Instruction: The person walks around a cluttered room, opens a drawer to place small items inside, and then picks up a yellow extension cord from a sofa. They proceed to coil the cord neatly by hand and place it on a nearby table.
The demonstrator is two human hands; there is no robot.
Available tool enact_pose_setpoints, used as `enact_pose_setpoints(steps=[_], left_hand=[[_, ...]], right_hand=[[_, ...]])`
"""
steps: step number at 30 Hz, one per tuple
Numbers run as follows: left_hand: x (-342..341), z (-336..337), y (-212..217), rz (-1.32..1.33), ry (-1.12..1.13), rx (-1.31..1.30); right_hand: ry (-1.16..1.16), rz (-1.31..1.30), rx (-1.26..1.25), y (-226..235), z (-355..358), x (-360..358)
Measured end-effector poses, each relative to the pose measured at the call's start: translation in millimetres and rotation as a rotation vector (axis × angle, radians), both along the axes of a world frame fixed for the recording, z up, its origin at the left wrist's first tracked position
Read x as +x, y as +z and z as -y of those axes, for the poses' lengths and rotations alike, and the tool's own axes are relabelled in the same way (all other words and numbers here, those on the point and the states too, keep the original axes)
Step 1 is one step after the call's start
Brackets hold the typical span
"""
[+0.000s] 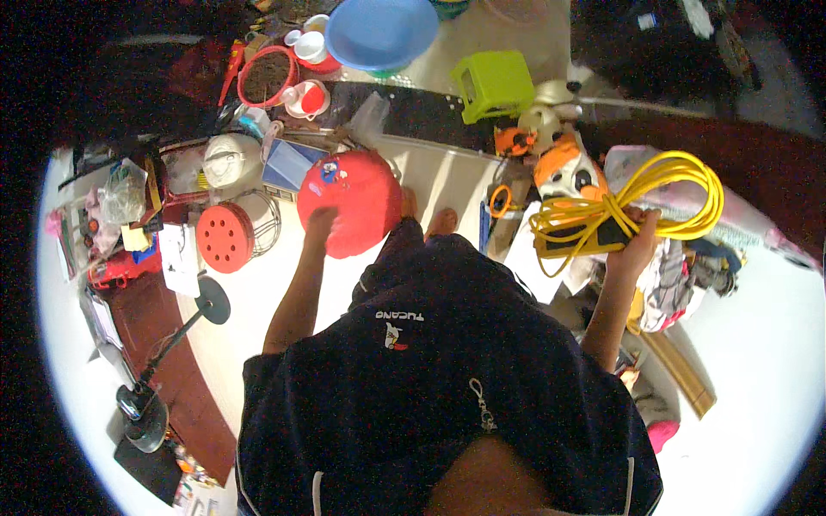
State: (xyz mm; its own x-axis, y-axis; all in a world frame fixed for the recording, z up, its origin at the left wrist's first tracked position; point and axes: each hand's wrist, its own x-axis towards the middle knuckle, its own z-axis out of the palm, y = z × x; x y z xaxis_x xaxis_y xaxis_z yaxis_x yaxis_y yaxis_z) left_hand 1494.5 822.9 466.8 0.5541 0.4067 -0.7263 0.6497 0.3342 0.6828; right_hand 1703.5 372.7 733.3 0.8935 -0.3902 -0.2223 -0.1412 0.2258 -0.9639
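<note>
My right hand (637, 236) is closed round a coiled yellow extension cord (695, 172), whose loops spread to both sides of it. A black and yellow block (585, 236) lies among the loops, beside my fingers. My left hand (323, 225) is at the near left side of a round red item (361, 202) with a soft-looking surface and a small cartoon patch. Its fingers are smeared against the red, so I cannot tell whether they grip it.
A red stool with a holed top (225, 238) and a black desk lamp (155, 413) stand left. Ahead are a blue basin (381, 33), a lime-green stool (495, 84) and a red bucket (267, 77). A plush toy (568, 172) and piled clothes (667, 288) are at right.
</note>
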Motion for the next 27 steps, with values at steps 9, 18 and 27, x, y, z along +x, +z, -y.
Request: enact_pose_setpoints(steps=[9,18,27], left_hand=[[-81.0,-43.2,-23.9,-0.368,0.287,-0.141],[80.5,2.4,-27.7,-0.072,0.209,-0.199],[137.2,61.2,-43.2,-0.146,0.266,-0.278]], right_hand=[[0.111,-0.044,0.104,-1.3,-94.6,105.3],[0.336,-0.07,0.136,-6.8,-138.8,251.9],[0.365,-0.062,0.062,-5.0,-144.2,365.3]])
